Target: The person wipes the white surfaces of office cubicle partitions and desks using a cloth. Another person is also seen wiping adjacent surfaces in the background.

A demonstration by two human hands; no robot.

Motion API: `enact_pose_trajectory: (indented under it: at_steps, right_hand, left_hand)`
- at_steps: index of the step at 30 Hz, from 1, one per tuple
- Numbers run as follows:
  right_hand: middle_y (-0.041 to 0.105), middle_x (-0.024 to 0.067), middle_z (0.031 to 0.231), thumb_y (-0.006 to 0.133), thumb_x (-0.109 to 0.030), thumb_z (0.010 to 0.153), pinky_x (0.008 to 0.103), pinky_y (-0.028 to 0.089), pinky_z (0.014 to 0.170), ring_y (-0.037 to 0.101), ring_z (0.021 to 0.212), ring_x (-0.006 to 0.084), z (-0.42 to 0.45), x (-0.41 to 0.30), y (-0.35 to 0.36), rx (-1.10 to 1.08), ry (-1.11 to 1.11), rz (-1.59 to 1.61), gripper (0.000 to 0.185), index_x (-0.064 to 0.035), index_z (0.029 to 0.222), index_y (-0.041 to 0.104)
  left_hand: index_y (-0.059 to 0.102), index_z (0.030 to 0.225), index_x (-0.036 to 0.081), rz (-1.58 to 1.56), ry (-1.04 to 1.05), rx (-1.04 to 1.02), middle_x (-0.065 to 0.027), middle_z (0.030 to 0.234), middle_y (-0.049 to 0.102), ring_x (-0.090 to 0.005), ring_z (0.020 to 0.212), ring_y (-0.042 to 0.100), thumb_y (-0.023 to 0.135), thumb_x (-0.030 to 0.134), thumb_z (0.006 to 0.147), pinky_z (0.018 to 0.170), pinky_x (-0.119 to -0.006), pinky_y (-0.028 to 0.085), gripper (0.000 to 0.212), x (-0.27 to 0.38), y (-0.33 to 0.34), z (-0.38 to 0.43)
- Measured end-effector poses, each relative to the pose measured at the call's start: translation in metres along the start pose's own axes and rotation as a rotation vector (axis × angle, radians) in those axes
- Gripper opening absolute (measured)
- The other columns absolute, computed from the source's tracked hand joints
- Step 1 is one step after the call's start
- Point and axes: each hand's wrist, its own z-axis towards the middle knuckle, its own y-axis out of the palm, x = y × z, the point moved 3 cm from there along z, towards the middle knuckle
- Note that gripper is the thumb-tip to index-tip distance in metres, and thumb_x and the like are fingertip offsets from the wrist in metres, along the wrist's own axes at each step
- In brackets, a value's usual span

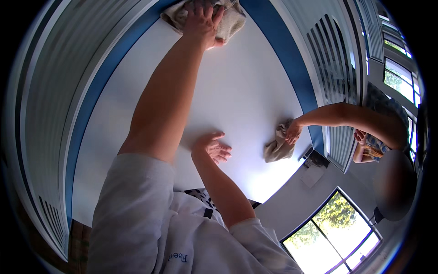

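Observation:
My left hand is stretched far out at the top, pressing with spread fingers on a crumpled beige cloth. The cloth lies on a broad white surface with a blue border, partly cut off by the upper edge of the picture. Much closer to my body, my right hand is bent at the wrist, fingers apart, and holds nothing. It is over the white surface; whether it touches it I cannot tell.
On the right, a co-worker's hand grips another beige cloth on the white surface. Pale ribbed panels rise along both sides. A window is at lower right, and dark wooden boards show at lower left.

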Motion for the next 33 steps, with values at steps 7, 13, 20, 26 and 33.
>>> enact_pose_trajectory:
  at_steps: [7,13,20,26,33]
  right_hand:
    - [0.005,0.0208,0.169,0.022,-0.069,0.099,0.058,0.007,0.123,0.005,0.155,0.0429,0.0,0.001,-0.006,0.006,0.015,0.008,0.092,-0.0035,0.162,0.009]
    - [0.0,0.0201,0.169,0.023,-0.071,0.098,0.0581,0.005,0.123,-0.001,0.155,0.0431,-0.002,0.003,-0.011,-0.021,0.032,0.046,0.094,-0.0054,0.162,0.006]
    - [0.022,0.0247,0.163,0.026,-0.065,0.101,0.0565,0.017,0.121,0.022,0.151,0.041,0.018,0.004,0.019,0.066,0.039,-0.075,0.085,-0.0023,0.159,0.019]
    - [0.019,0.0368,0.159,0.019,-0.072,0.096,0.0591,0.018,0.12,0.024,0.149,0.045,0.036,0.016,0.005,0.138,0.016,-0.104,0.1,0.0057,0.158,0.009]
    - [0.013,0.0172,0.169,0.022,-0.071,0.098,0.059,0.015,0.121,0.015,0.154,0.0407,0.013,0.011,0.007,0.102,-0.022,-0.092,0.09,-0.0088,0.162,0.012]
  left_hand:
    - [0.021,0.162,0.021,-0.043,0.096,-0.019,-0.0192,0.16,0.024,-0.0425,0.147,0.023,0.066,0.071,0.079,0.114,-0.066,0.021,0.106,0.008,0.0,0.026]
    - [0.02,0.161,0.021,-0.082,0.161,-0.003,-0.0188,0.158,0.026,-0.0419,0.146,0.024,0.067,0.072,0.079,0.116,-0.063,0.022,0.107,0.009,0.003,0.046]
    - [0.05,0.143,0.017,-0.462,0.251,0.545,-0.0221,0.142,0.048,-0.0401,0.135,0.044,0.078,0.062,0.074,0.111,-0.055,0.039,0.086,-0.037,0.007,0.047]
    - [0.058,0.135,0.013,-0.537,0.027,0.622,-0.0237,0.135,0.056,-0.0415,0.125,0.055,0.084,0.05,0.067,0.103,-0.051,0.048,0.081,-0.026,0.001,-0.022]
    - [0.055,0.137,0.012,-0.413,-0.089,0.541,-0.0232,0.136,0.054,-0.0421,0.128,0.053,0.081,0.044,0.068,0.106,-0.054,0.045,0.081,-0.093,0.021,-0.188]
